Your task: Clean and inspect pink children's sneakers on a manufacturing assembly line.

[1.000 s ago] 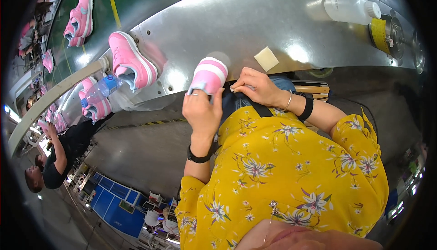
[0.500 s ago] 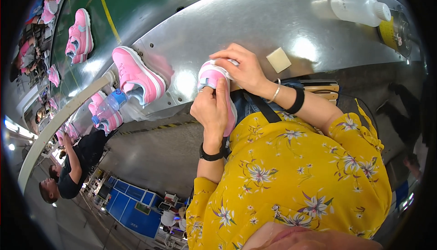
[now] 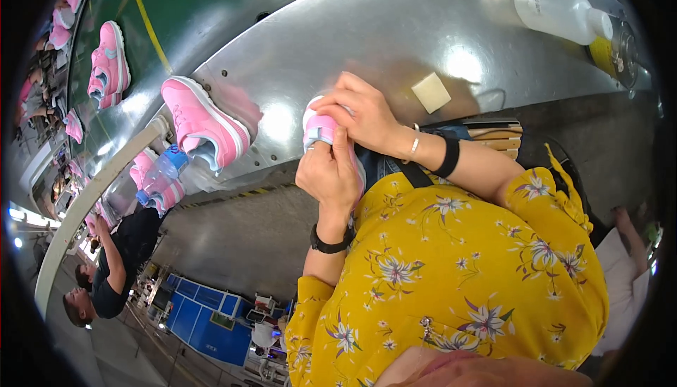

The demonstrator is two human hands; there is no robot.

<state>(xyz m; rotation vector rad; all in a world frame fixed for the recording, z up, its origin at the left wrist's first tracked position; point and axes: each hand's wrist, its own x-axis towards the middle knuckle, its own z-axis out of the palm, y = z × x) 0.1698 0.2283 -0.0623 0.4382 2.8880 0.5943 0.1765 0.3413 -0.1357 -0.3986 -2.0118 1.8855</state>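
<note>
A pink sneaker (image 3: 321,127) with a white sole is held near the table edge, close to my body. My left hand (image 3: 328,175) grips it, fingers tucked into the shoe's opening and thumb along its side. Curled over the sneaker's far end is my right hand (image 3: 361,112), its fingers pressed to the white sole rim. Whether something small lies under those fingertips is hidden. Much of the shoe's body is covered by both hands. A cream-coloured square block (image 3: 431,92) lies on the metal table just right of my right hand.
On the metal table (image 3: 338,41), another pink sneaker (image 3: 204,123) rests at left. A white plastic bottle (image 3: 560,15) lies far right beside a jar (image 3: 620,52). Past a curved rail (image 3: 99,182), a green belt (image 3: 194,6) carries more sneakers. A person (image 3: 116,267) works at left.
My right hand has shifted slightly left over the sneaker's end, its fingers more curled. The left hand keeps its grip. The whole view has moved a little.
</note>
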